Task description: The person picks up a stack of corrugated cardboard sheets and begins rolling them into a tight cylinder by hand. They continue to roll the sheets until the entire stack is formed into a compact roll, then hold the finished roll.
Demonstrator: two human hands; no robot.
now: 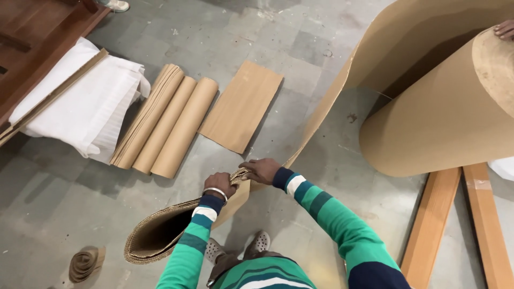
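I look down at a grey tiled floor. My left hand point(219, 183) and my right hand point(262, 169) both grip the free edge of a long brown corrugated cardboard sheet point(326, 101). The sheet runs up and to the right, unwinding from a very large cardboard roll point(439, 123). Below my left hand the sheet's end curls into a loose loop point(155, 238) near my feet. Both of my arms wear green, white and navy striped sleeves, and a metal bangle is on my left wrist.
Three rolled cardboard tubes point(163, 126) and a flat cardboard piece point(242, 105) lie ahead. White foam sheeting point(85, 104) drapes beside a dark wooden piece at left. Wooden planks point(460, 225) lie at right. Another person's fingers point(504, 29) rest on the big roll. A small cardboard coil point(85, 263) sits bottom left.
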